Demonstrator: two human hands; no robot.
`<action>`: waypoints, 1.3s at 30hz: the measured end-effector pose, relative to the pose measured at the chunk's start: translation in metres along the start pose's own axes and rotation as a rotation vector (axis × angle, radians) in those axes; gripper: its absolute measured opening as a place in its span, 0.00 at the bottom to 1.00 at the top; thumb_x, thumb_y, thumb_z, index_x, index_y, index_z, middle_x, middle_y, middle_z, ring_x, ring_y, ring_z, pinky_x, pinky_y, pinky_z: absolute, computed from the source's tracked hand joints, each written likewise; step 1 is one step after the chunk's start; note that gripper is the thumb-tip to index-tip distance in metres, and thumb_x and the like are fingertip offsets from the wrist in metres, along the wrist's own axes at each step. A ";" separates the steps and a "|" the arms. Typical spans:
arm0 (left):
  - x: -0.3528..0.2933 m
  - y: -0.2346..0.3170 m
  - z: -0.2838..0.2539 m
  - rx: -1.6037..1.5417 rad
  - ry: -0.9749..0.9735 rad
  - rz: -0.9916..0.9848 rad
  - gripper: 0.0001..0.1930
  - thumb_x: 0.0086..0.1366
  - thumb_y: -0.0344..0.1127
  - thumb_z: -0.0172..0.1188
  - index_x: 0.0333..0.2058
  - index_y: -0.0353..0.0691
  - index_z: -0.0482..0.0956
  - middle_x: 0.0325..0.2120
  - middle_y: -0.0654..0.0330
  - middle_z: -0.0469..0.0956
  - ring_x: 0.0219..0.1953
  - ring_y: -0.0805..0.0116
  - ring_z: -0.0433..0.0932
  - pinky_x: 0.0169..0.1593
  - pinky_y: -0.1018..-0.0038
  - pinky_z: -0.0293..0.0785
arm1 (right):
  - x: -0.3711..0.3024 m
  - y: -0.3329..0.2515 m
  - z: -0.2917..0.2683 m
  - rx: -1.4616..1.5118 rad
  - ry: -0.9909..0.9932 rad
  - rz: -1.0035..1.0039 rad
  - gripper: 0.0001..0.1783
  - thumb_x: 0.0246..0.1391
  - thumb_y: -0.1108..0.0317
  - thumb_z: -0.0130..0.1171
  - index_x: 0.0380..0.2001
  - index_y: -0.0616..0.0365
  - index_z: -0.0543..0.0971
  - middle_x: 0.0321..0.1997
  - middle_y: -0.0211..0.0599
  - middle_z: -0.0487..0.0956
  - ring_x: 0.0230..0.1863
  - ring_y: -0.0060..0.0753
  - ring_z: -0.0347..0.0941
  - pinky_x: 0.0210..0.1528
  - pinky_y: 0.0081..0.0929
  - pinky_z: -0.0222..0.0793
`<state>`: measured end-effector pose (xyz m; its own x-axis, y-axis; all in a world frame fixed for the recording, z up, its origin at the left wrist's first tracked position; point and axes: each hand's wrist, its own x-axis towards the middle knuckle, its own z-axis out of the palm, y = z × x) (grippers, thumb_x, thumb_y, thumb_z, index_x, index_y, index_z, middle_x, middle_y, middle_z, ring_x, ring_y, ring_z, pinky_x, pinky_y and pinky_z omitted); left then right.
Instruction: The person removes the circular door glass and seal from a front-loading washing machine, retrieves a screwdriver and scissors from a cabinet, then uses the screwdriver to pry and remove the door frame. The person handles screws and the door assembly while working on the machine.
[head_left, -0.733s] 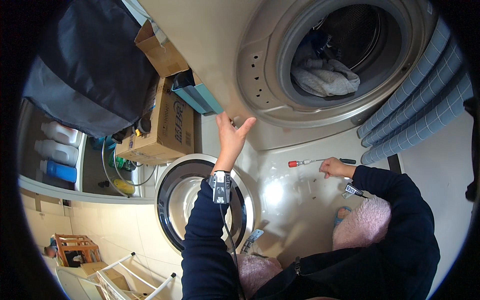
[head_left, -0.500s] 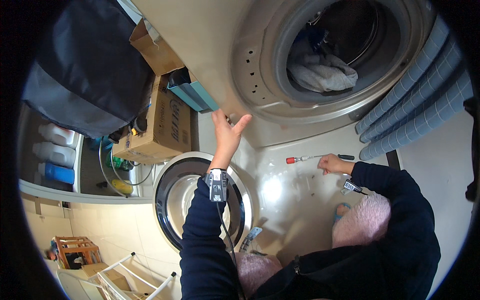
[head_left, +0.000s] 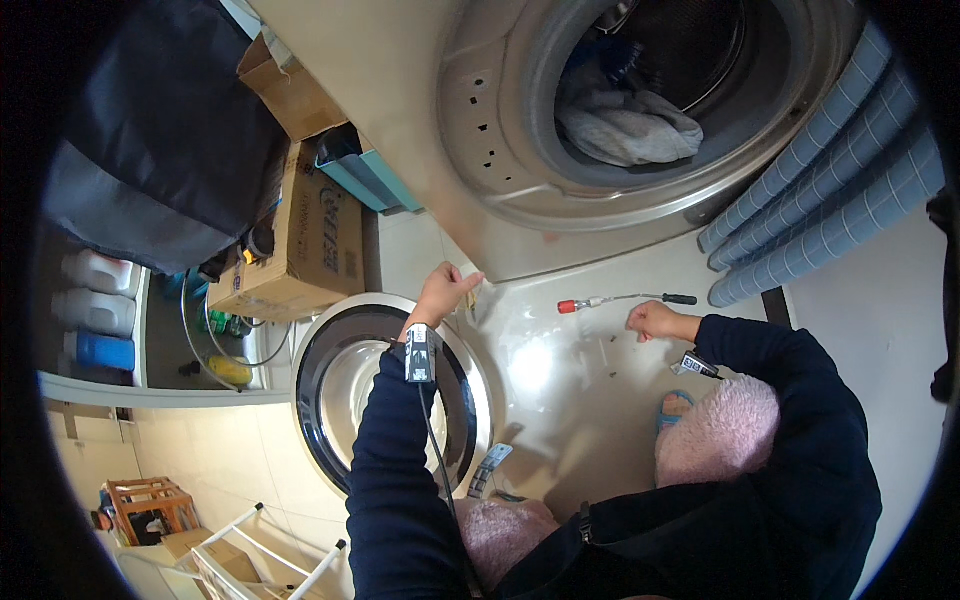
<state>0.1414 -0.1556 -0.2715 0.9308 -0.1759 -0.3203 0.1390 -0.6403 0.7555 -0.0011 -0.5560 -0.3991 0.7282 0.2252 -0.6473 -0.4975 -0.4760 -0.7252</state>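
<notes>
My left hand (head_left: 440, 295) is at the lower corner of a washing machine (head_left: 380, 80), fingers drawn in toward the thumb; whatever they pinch, if anything, is hidden. Over the floor, my right hand (head_left: 652, 321) has curled fingers, and what they hold cannot be made out. Just beyond it lies a long, thin tool (head_left: 630, 297), like a screwdriver, with a red and clear end and a black end. Small dark pieces (head_left: 613, 374), maybe screws, are scattered nearby. A round washing machine door (head_left: 305, 385) lies off the machine, beneath my left forearm.
Grey cloth (head_left: 640, 130) sits in the open drum. A blue checked curtain (head_left: 800, 180) hangs at the right. Cardboard box (head_left: 325, 225), teal bin (head_left: 370, 180) and a shelf of bottles (head_left: 100, 312) stand left. A white rack (head_left: 235, 525) is at lower left.
My left hand has come down from the machine's side to its lower corner, and its spread fingers have closed. My right hand remains near the tool. The whole view has shifted slightly.
</notes>
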 end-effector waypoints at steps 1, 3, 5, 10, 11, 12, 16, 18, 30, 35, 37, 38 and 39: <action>-0.001 -0.003 0.002 0.047 -0.007 0.046 0.21 0.52 0.49 0.67 0.22 0.40 0.68 0.15 0.67 0.67 0.18 0.76 0.67 0.24 0.78 0.65 | 0.000 0.001 0.001 0.007 -0.004 -0.003 0.08 0.52 0.68 0.55 0.27 0.62 0.77 0.21 0.35 0.77 0.19 0.27 0.76 0.23 0.24 0.73; -0.001 -0.008 0.003 0.119 -0.042 0.101 0.18 0.53 0.46 0.67 0.25 0.38 0.71 0.15 0.65 0.70 0.21 0.75 0.69 0.27 0.77 0.67 | 0.002 0.001 0.002 0.011 -0.010 -0.009 0.08 0.52 0.68 0.55 0.28 0.62 0.78 0.21 0.35 0.77 0.19 0.27 0.76 0.23 0.24 0.73; 0.000 -0.012 0.004 0.172 -0.100 0.120 0.16 0.54 0.43 0.66 0.28 0.36 0.75 0.16 0.63 0.72 0.24 0.74 0.70 0.31 0.75 0.68 | 0.002 0.000 0.003 0.001 -0.009 0.022 0.08 0.52 0.68 0.55 0.28 0.62 0.78 0.22 0.35 0.77 0.20 0.27 0.76 0.23 0.24 0.72; 0.000 -0.012 0.007 0.113 -0.212 0.098 0.14 0.59 0.43 0.61 0.27 0.36 0.81 0.18 0.63 0.75 0.22 0.75 0.70 0.29 0.76 0.67 | 0.001 -0.003 0.005 -0.016 -0.056 0.012 0.08 0.52 0.67 0.55 0.29 0.62 0.77 0.22 0.35 0.77 0.20 0.27 0.76 0.23 0.23 0.72; -0.001 -0.011 0.009 0.094 -0.232 0.096 0.15 0.60 0.44 0.60 0.26 0.36 0.81 0.18 0.64 0.76 0.21 0.75 0.70 0.28 0.77 0.67 | 0.001 -0.002 0.005 -0.039 -0.060 0.044 0.09 0.52 0.67 0.55 0.29 0.62 0.77 0.22 0.35 0.78 0.20 0.27 0.76 0.23 0.23 0.72; -0.001 -0.009 0.010 0.111 -0.257 0.056 0.16 0.60 0.45 0.59 0.25 0.36 0.81 0.17 0.64 0.76 0.20 0.76 0.69 0.27 0.77 0.67 | 0.001 -0.001 0.006 -0.019 -0.066 0.013 0.09 0.52 0.67 0.55 0.29 0.62 0.77 0.22 0.35 0.78 0.20 0.26 0.76 0.23 0.23 0.72; -0.004 0.001 0.014 0.138 -0.366 -0.011 0.18 0.60 0.47 0.58 0.23 0.36 0.81 0.15 0.66 0.75 0.16 0.77 0.68 0.24 0.79 0.65 | 0.004 0.007 0.008 -0.023 -0.076 0.024 0.09 0.52 0.66 0.56 0.29 0.62 0.78 0.22 0.35 0.78 0.20 0.26 0.76 0.24 0.22 0.72; -0.007 0.005 0.015 0.142 -0.406 0.027 0.18 0.60 0.47 0.58 0.23 0.37 0.81 0.14 0.66 0.74 0.15 0.78 0.67 0.22 0.79 0.64 | 0.003 0.005 0.011 -0.024 -0.096 0.023 0.09 0.53 0.66 0.55 0.30 0.61 0.78 0.23 0.33 0.78 0.21 0.25 0.76 0.24 0.21 0.72; -0.012 0.071 0.047 -0.077 -0.699 0.202 0.15 0.61 0.44 0.52 0.31 0.37 0.80 0.16 0.60 0.78 0.14 0.73 0.73 0.17 0.79 0.66 | -0.033 -0.173 -0.001 -0.187 -0.403 -0.012 0.34 0.59 0.38 0.39 0.41 0.61 0.75 0.31 0.37 0.80 0.30 0.24 0.75 0.32 0.20 0.69; -0.022 0.109 0.093 -0.388 -0.614 0.187 0.12 0.58 0.37 0.52 0.33 0.35 0.79 0.20 0.55 0.79 0.15 0.68 0.76 0.18 0.75 0.71 | -0.032 -0.224 0.000 0.135 -0.239 0.284 0.37 0.60 0.36 0.30 0.49 0.59 0.70 0.35 0.40 0.79 0.29 0.30 0.76 0.29 0.22 0.71; -0.035 0.113 0.116 -0.429 -0.490 0.339 0.11 0.54 0.29 0.51 0.35 0.37 0.80 0.20 0.54 0.79 0.16 0.67 0.76 0.19 0.74 0.72 | -0.033 -0.214 0.002 0.232 -0.236 0.263 0.33 0.61 0.39 0.32 0.49 0.57 0.70 0.36 0.40 0.79 0.30 0.33 0.77 0.30 0.24 0.73; -0.038 0.113 0.123 -0.414 -0.495 0.401 0.11 0.54 0.29 0.51 0.34 0.37 0.79 0.20 0.56 0.78 0.16 0.67 0.76 0.19 0.74 0.72 | -0.031 -0.202 0.005 0.274 -0.093 0.280 0.31 0.62 0.42 0.34 0.49 0.58 0.70 0.36 0.40 0.78 0.30 0.35 0.77 0.31 0.25 0.74; -0.042 0.114 0.130 -0.385 -0.599 0.368 0.11 0.53 0.29 0.50 0.34 0.38 0.79 0.20 0.57 0.77 0.17 0.68 0.76 0.18 0.74 0.72 | -0.031 -0.189 0.003 0.415 -0.072 0.299 0.28 0.62 0.45 0.37 0.47 0.58 0.71 0.36 0.40 0.78 0.32 0.36 0.77 0.32 0.26 0.74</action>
<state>0.0747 -0.3182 -0.2463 0.6151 -0.7672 -0.1816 0.0668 -0.1787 0.9816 0.0692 -0.4705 -0.2423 0.4987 0.1956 -0.8444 -0.8348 -0.1540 -0.5286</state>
